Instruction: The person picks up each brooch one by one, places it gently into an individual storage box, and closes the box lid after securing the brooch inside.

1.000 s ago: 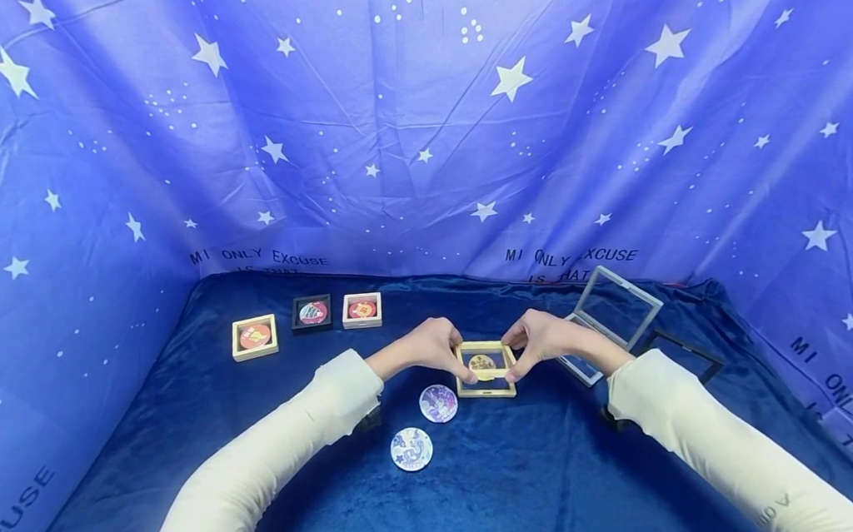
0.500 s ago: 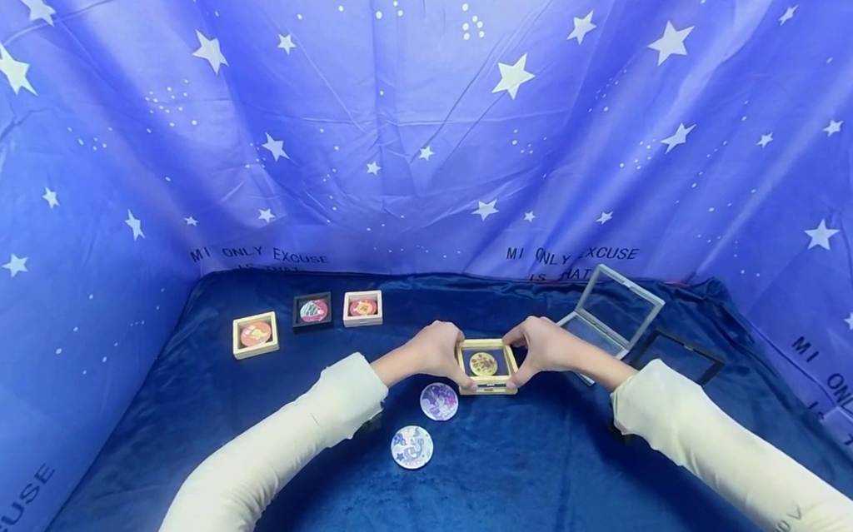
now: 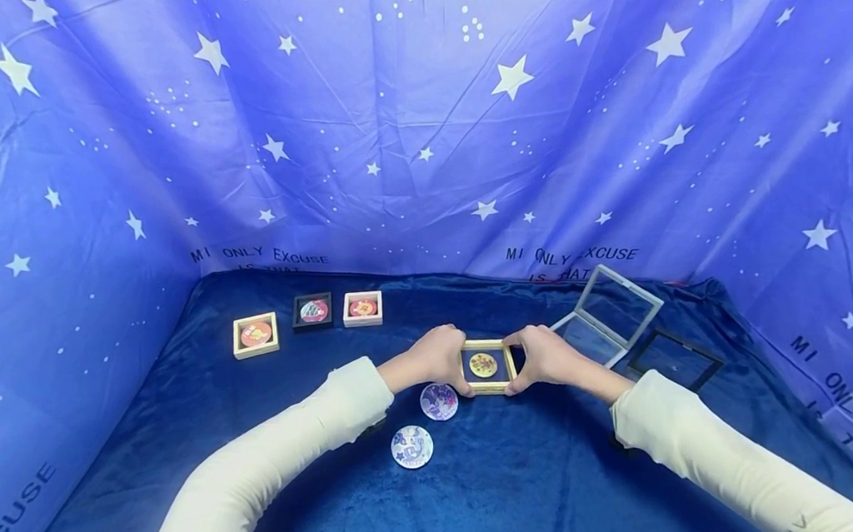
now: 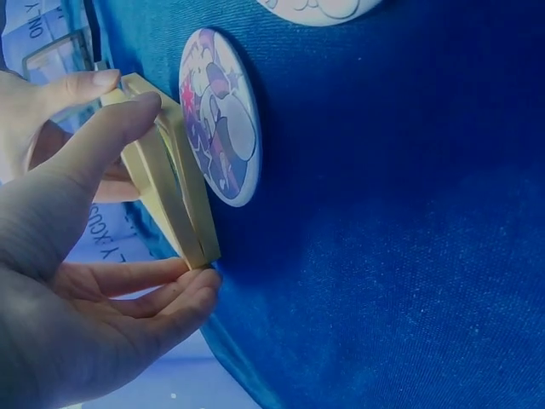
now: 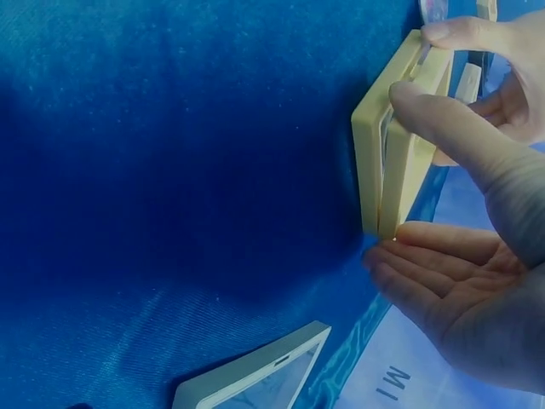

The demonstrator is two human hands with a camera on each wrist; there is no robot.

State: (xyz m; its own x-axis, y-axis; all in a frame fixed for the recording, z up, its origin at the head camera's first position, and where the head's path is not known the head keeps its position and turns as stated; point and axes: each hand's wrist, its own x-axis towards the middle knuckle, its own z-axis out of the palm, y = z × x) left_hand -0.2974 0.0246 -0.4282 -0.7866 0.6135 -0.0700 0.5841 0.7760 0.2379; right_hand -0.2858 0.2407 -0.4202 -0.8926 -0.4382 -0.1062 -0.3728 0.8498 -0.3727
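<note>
A yellow display frame (image 3: pixel 491 391) with a round gold badge (image 3: pixel 483 365) behind its clear window lies between both hands in the head view. My left hand (image 3: pixel 441 358) grips its left side, thumb at the near corner and fingers at the far one. On the opposite side, my right hand (image 3: pixel 542 355) holds it the same way. Both wrist views show the frame's two halves (image 5: pixel 370 162) pressed close together, with a thin gap along the edge. Beside the left hand lies a purple button badge (image 4: pixel 220 119); a blue-and-white button badge (image 3: pixel 412 447) lies closer to me.
A grey display frame (image 3: pixel 587 289) stands unfolded at the right, next to a black frame (image 3: pixel 689 347). Back left are a yellow frame (image 3: pixel 256 353), a black frame (image 3: pixel 313 328) and a pale pink frame (image 3: pixel 363 322), each holding a round badge. Starry curtains surround the blue cloth.
The yellow frame's upper half has folded down onto the lower half, over the gold badge. Both hands have lowered slightly with it and still grip its sides.
</note>
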